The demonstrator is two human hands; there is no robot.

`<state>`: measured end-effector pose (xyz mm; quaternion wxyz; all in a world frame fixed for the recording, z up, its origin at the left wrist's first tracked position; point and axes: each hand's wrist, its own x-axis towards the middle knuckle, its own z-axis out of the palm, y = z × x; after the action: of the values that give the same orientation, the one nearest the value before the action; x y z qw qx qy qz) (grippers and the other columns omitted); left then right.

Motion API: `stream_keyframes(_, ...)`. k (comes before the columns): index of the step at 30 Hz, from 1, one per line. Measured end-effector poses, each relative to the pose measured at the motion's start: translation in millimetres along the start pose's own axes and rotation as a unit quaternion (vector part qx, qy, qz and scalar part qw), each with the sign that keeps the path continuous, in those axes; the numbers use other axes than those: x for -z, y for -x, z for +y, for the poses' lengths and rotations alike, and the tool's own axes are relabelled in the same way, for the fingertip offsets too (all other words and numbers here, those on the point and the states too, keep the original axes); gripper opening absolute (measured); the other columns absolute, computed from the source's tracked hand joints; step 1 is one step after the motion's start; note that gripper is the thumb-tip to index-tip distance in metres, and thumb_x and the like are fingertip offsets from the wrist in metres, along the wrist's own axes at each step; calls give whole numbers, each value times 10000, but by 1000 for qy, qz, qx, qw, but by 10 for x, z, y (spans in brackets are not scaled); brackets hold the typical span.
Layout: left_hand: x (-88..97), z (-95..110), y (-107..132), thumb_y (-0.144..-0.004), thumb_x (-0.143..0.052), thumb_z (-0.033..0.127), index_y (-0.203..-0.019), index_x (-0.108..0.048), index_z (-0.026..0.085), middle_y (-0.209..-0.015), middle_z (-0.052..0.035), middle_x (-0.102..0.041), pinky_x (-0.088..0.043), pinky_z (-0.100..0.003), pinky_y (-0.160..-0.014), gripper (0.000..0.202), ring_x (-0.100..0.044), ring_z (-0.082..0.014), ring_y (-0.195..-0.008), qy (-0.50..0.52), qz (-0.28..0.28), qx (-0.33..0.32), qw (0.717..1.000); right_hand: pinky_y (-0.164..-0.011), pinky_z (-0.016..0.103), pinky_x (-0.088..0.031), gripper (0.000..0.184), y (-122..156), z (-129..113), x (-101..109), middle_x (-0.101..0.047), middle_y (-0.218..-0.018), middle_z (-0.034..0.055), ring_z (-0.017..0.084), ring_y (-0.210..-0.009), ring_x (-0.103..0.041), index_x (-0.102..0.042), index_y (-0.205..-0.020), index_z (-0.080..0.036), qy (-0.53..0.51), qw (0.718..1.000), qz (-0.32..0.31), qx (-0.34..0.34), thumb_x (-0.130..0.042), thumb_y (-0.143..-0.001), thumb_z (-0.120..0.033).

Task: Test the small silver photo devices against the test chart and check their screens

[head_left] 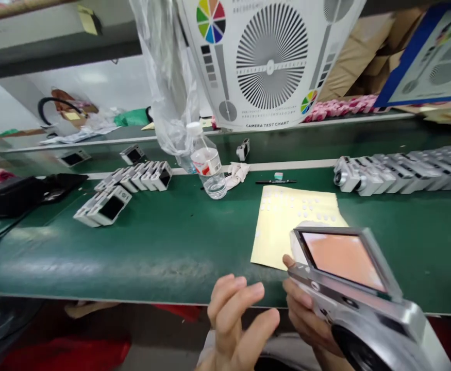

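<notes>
My right hand [310,319] grips a silver compact camera [364,304] from below at the bottom right. Its flip screen [343,255] is tilted up and glows orange-pink, and its lens points down toward me. My left hand [236,322] hovers just left of the camera with fingers spread and loosely curved, holding nothing. Both hands are at the near edge of the green bench [163,247]. A pale yellow sheet [287,221] with small round stickers lies on the bench right behind the camera.
Rows of silver cameras [403,172] lie at the right, and more cameras [132,180] at the left. A plastic water bottle [209,162], a pen [275,181] and a crumpled cloth [237,173] sit mid-bench. A camera test chart [267,62] stands behind.
</notes>
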<state>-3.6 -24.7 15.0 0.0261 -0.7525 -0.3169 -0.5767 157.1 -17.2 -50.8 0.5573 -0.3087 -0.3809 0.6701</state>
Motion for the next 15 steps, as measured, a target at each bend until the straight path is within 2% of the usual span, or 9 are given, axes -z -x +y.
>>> stream_keyframes(2,-19,-124,99,-995,-241,449,-1100,-583,208,-1170,-85,-524,-384,-383,-1010,431,-451,-258,-1168,-13,-50,-29,998,-192,115,-218,820,-33,147,-8,-478,-531,-113,-22,-140,-167,-630,-1194,-292,-212,975,-69,-19,-117,-822,-812)
stream_keyframes(3,-29,-196,150,-990,-216,480,-1098,-588,210,-1175,-96,-525,-379,-386,-993,472,-442,-269,-1170,-32,-68,-29,997,-187,88,-161,823,-45,204,-13,-452,-520,-132,-44,-130,-92,-629,-1189,-272,-277,958,-64,-32,-85,-843,-782)
stream_keyframes(5,-51,-343,241,-977,-218,519,-1134,-581,226,-1209,-113,-518,-352,-408,-975,492,-417,-296,-1191,-71,-112,-19,991,-220,34,-48,803,-68,276,-30,-370,-487,-177,-82,-147,60,-602,-1219,-234,-353,935,-5,-42,-46,-884,-707)
stream_keyframes(8,-88,-530,321,-907,-307,650,-1241,-539,183,-1282,-167,-505,-328,-465,-962,619,-399,-360,-1204,-109,-201,-50,972,-297,-1,49,799,-111,298,-63,-236,-447,-219,-103,-208,201,-577,-1229,-164,-364,928,72,-34,1,-911,-614)
stream_keyframes(10,-124,-613,333,-874,-453,602,-1286,-515,138,-1298,-194,-517,-307,-473,-963,624,-414,-373,-1181,-150,-237,-94,955,-319,-6,65,783,-144,282,-83,-199,-438,-229,-108,-235,243,-573,-1225,-134,-355,931,88,-22,-6,-923,-583)
stream_keyframes(12,-168,-658,326,-852,-537,492,-1323,-483,94,-1287,-217,-538,-282,-475,-962,619,-425,-380,-1154,-179,-241,-123,946,-324,-11,62,742,-173,265,-99,-195,-436,-235,-112,-256,270,-563,-1240,-125,-348,932,99,-15,-33,-942,-550)
stream_keyframes(15,-226,-670,313,-860,-503,443,-1418,-368,72,-1271,-226,-570,-262,-481,-963,684,-424,-390,-1146,-189,-229,-125,947,-326,-16,51,699,-192,256,-122,-197,-438,-237,-114,-267,279,-545,-1262,-133,-339,935,101,-9,-51,-957,-522)
